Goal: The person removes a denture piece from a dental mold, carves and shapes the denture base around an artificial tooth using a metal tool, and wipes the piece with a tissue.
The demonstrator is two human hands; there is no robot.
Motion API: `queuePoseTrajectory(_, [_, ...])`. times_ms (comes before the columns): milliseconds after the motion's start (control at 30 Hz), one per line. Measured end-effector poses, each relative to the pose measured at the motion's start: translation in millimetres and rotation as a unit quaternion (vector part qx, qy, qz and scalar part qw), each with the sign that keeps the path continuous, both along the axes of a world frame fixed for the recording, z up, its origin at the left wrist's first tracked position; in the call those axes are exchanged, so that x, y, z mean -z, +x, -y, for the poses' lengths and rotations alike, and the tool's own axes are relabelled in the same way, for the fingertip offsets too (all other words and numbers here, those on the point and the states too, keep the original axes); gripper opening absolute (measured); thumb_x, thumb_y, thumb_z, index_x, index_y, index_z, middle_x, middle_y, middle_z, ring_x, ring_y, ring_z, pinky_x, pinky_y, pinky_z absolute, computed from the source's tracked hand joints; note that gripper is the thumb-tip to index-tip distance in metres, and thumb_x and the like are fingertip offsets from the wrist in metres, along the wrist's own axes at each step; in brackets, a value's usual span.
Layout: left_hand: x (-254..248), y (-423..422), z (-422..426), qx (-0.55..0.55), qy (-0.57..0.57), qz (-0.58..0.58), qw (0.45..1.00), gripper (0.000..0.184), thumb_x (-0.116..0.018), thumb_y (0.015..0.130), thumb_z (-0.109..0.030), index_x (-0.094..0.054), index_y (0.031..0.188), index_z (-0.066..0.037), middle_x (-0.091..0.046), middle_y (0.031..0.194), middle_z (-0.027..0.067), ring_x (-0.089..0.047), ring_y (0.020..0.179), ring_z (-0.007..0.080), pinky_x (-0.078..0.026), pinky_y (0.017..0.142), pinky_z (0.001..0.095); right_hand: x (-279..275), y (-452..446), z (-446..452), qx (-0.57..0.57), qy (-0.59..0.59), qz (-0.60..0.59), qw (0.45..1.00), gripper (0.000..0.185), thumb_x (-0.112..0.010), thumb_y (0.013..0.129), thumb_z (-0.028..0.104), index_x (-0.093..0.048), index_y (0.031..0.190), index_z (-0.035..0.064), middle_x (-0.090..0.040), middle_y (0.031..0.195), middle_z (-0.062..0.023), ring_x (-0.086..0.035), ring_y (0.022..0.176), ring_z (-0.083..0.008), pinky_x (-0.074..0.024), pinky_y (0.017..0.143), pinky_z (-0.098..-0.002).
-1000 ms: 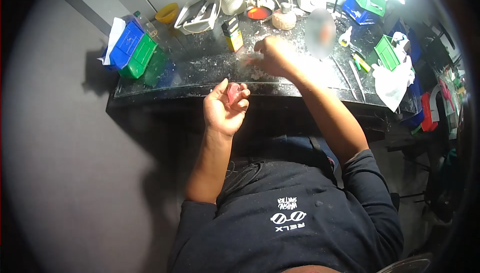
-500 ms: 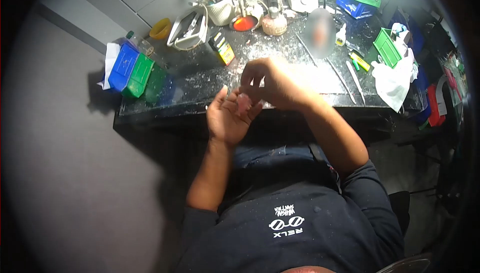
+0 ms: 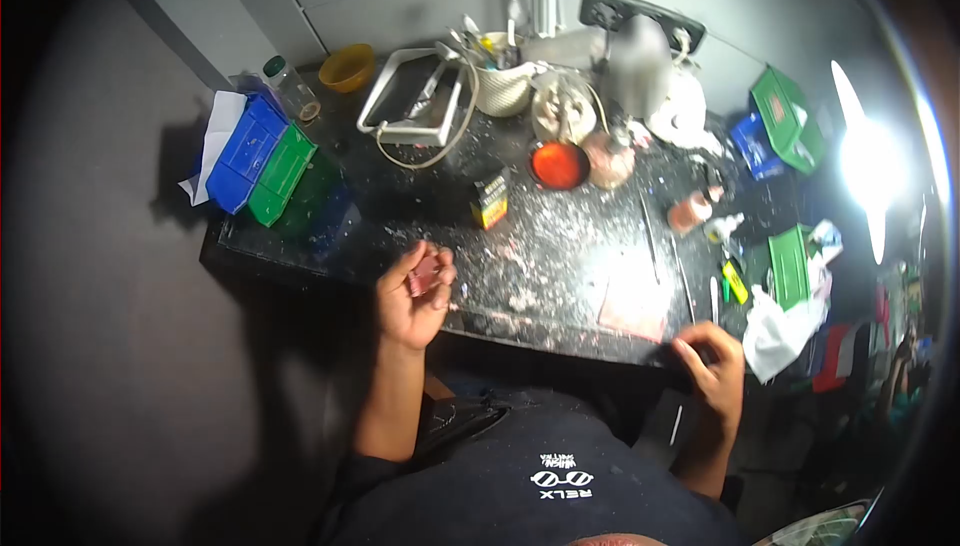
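Observation:
My left hand [image 3: 415,296] is closed around a small pink molded piece [image 3: 425,276], held up just beyond the desk's front edge. The fingers partly cover the piece, so its full shape is hidden. My right hand [image 3: 712,361] is at the front edge on the right, with half-curled fingers and a gap to the thumb; I see nothing held in it. Near its fingertips lie a thin rod-like tool [image 3: 685,291] and a flat pink sheet [image 3: 630,318]. Further right rests a white knife-like tool [image 3: 714,298].
On the black desk [image 3: 400,216] stand a yellow and black box [image 3: 491,204], a pan of red material [image 3: 560,164], a pinkish glass jar [image 3: 608,161] and a pink bottle [image 3: 690,212]. Green and blue bins [image 3: 283,176] sit left; a white bag [image 3: 785,336] hangs right.
My hands have separated: the left moved left with the pink piece, the right moved right and down to the desk edge. The view has shifted, and the flat pink sheet now shows.

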State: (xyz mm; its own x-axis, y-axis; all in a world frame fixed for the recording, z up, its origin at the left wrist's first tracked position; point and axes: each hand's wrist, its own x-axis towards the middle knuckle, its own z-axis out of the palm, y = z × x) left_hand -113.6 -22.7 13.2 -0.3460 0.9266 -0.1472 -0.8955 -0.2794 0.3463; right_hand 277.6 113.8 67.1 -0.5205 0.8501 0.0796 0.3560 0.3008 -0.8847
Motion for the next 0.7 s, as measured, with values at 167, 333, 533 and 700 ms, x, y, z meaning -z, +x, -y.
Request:
queuePoseTrajectory(167, [0,-33,-2,-0.079,-0.016,-0.143,0.986,0.027,-0.051,0.105,-0.024,-0.054,0.089,-0.003,-0.058,0.082,0.0149,-0.058,0.060,0.0196,-0.041,0.032,0.0235,-28,19,-17,0.095,-0.127,0.024,0.987,0.004,-0.070,0.088,-0.002,-0.067,0.091,-0.0025,-0.067,0.086,-0.0032,-0.061,0.080,-0.0100,-0.0464,0.075,-0.0233])
queuePoseTrajectory(333, [0,-34,-6,0.051,-0.040,-0.155,0.986,0.032,-0.060,0.102,-0.029,-0.050,0.082,-0.005,-0.057,0.077,0.0144,-0.056,0.051,0.0183,-0.037,0.027,0.0253,-48,-20,-38,0.066,-0.131,0.075,0.986,0.005,-0.070,0.091,0.001,-0.067,0.094,-0.0019,-0.069,0.089,-0.0043,-0.061,0.079,-0.0088,-0.0470,0.071,-0.0228])
queuePoseTrajectory(533, [6,-38,-7,0.032,-0.044,-0.039,0.998,0.035,-0.060,0.101,-0.037,-0.053,0.080,-0.010,-0.057,0.073,0.0085,-0.051,0.049,0.0148,-0.034,0.030,0.0235,-63,-62,-65,-0.027,-0.257,0.089,0.962,0.012,-0.073,0.090,0.005,-0.069,0.097,-0.0033,-0.072,0.088,-0.0055,-0.066,0.081,-0.0114,-0.0513,0.076,-0.0256])
queuePoseTrajectory(700, [7,-36,-5,0.041,-0.023,-0.041,0.998,0.037,-0.058,0.101,-0.040,-0.051,0.081,-0.010,-0.057,0.074,0.0080,-0.054,0.051,0.0173,-0.036,0.032,0.0243,-94,-77,-62,-0.107,-0.289,0.158,0.938,0.018,-0.075,0.091,0.011,-0.070,0.100,-0.0028,-0.071,0.088,-0.0062,-0.067,0.081,-0.0108,-0.0520,0.076,-0.0254])
